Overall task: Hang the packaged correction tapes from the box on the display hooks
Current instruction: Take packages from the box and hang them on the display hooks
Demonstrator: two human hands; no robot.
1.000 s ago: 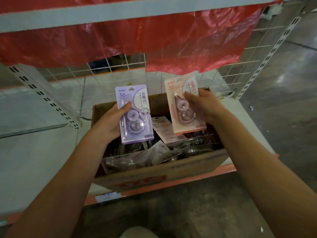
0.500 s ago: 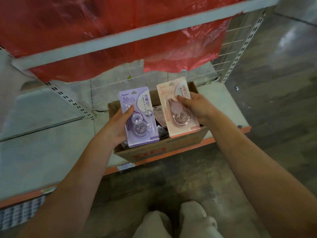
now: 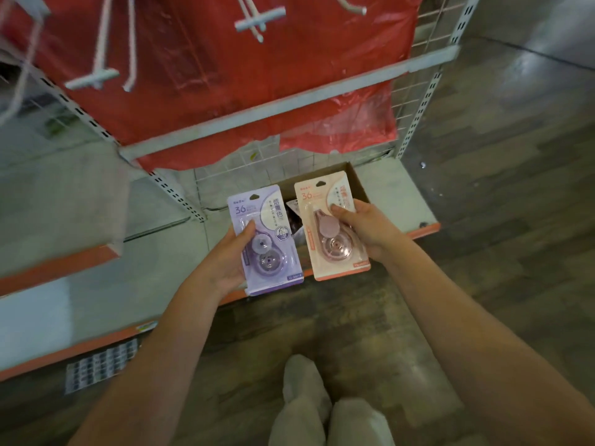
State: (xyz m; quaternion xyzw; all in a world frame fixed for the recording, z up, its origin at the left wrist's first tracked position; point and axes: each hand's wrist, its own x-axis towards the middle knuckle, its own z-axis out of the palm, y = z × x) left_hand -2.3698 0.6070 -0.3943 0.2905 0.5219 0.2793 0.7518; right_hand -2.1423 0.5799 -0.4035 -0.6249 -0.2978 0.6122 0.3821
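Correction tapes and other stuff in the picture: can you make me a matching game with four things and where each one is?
Things:
1. purple correction tape pack
2. pink correction tape pack
3. cardboard box
4. white display hooks

Places:
A. on the low shelf, behind the two packs
B. held in the right hand
C. up high, in front of the red plastic sheet
D. held in the left hand

Pairs: 1-D, 2-B, 3-A, 4-C
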